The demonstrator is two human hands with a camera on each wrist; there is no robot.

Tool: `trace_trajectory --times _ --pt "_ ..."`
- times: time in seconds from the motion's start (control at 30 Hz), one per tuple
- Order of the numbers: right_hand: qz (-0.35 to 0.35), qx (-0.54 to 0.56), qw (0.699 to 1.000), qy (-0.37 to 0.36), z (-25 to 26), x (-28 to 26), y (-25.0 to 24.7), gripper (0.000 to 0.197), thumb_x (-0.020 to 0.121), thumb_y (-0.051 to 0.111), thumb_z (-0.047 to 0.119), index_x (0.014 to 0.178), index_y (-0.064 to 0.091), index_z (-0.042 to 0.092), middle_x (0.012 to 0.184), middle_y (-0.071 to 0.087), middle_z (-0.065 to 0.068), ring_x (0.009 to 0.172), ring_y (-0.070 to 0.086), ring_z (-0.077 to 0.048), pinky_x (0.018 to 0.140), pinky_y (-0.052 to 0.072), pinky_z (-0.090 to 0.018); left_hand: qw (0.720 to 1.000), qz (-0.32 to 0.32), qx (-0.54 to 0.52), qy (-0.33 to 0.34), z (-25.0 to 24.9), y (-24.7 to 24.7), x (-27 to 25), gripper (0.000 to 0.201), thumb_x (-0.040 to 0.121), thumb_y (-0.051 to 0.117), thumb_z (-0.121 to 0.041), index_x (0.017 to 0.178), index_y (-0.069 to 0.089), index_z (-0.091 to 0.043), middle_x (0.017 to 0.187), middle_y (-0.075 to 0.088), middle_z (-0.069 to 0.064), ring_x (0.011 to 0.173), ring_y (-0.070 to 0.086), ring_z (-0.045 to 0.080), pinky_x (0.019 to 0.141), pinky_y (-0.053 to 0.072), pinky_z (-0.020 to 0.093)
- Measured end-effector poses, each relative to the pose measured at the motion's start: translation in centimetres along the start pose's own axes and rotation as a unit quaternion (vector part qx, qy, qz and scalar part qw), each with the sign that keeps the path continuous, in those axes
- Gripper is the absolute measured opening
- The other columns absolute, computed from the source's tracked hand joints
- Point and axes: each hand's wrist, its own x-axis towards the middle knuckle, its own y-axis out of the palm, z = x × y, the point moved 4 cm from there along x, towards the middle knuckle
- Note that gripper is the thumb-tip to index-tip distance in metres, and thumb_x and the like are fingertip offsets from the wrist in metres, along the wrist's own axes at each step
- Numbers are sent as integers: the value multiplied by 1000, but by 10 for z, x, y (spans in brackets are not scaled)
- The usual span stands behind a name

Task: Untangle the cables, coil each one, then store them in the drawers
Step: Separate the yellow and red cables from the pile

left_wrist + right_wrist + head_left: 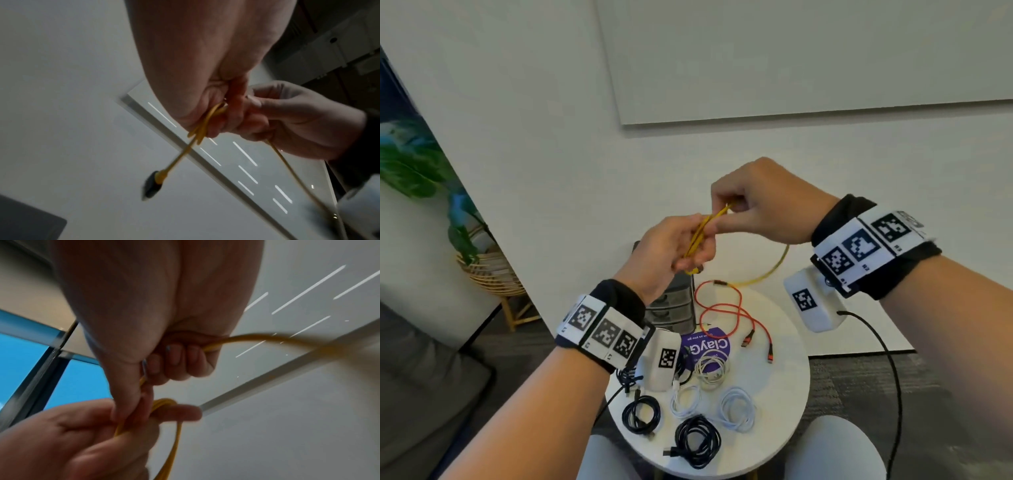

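Both hands are raised above the round white table (787,370) with a yellow cable (703,231) between them. My left hand (671,253) holds several loops of it wound over its fingers. My right hand (753,202) pinches the same cable just above the loops, and the slack (774,270) curves down behind to the table. In the left wrist view the yellow cable (202,128) ends in a dark plug (153,185) that dangles free. In the right wrist view the yellow cable (246,338) runs through my curled right fingers (179,360). A small grey drawer unit (671,308) stands at the table's back.
An orange cable (732,315) lies loose on the table. Coiled black cables (697,437), white cables (736,407) and a purple card (717,347) lie nearer me. A wicker plant stand (493,270) is at the left, a grey sofa (421,377) beside it.
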Motion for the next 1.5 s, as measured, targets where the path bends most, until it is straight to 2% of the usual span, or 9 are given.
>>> trace_trajectory --times 0.27,0.4,0.47,0.6,0.77,0.97,1.13,1.3,1.5 --pt "-137 187 966 113 -29 -12 27 27 106 49 29 88 61 13 57 49 15 53 40 -5 56 32 -26 977 -34 -202 62 -20 -8 -6 50 108 29 -27 116 69 2 53 27 -10 45 19 3 45 14 21" --pt "-38 135 983 115 -23 -18 53 23 109 41 20 109 63 15 65 55 30 62 51 7 61 34 -14 966 -107 -212 104 -23 -27 -9 47 110 30 -26 135 55 6 68 53 -6 46 31 5 50 26 20" --pt "27 65 993 98 -13 -16 68 22 109 40 22 120 59 18 68 56 18 66 52 4 68 38 -25 966 -173 -170 91 -16 -32 -8 43 110 34 -23 136 52 7 90 72 1 55 52 6 59 41 18" --pt "167 -138 975 49 8 -6 88 5 106 44 16 104 45 21 87 56 -1 73 53 -22 68 44 -35 972 -220 -79 32 3 -25 -5 40 111 40 -18 146 41 1 128 68 12 113 70 15 94 56 25" --pt "253 -143 957 -12 25 1 70 20 106 46 21 108 65 13 98 61 5 83 52 -12 70 32 -23 961 -128 244 -34 15 -18 -6 38 111 36 -28 100 67 -8 80 68 -6 73 65 2 74 50 30" --pt "87 -40 989 -109 31 0 53 19 102 49 23 96 65 15 83 62 6 74 47 -8 70 34 -23 981 -75 160 -78 7 -15 -14 56 103 32 -11 52 56 -14 52 53 12 42 43 14 49 38 23" --pt "7 -42 997 -70 13 -10 57 18 102 47 26 91 58 17 83 56 8 77 47 -15 73 40 -32 995 -33 25 -91 14 -19 -24 58 110 25 -29 90 66 6 60 57 10 48 46 15 56 38 29" --pt "-71 -32 996 -52 8 -16 60 15 101 55 26 97 65 16 96 54 0 85 42 -16 75 36 -28 987 -37 -81 -135 17 -21 -26 41 109 40 -26 90 72 -6 79 68 6 69 56 13 63 48 20" --pt "-55 -153 987 -15 14 -16 59 23 95 59 39 86 72 22 86 48 2 78 42 -17 67 31 -37 985 -59 49 -151 22 -21 -29 43 110 39 -27 100 67 4 66 64 -6 65 60 12 70 49 28"
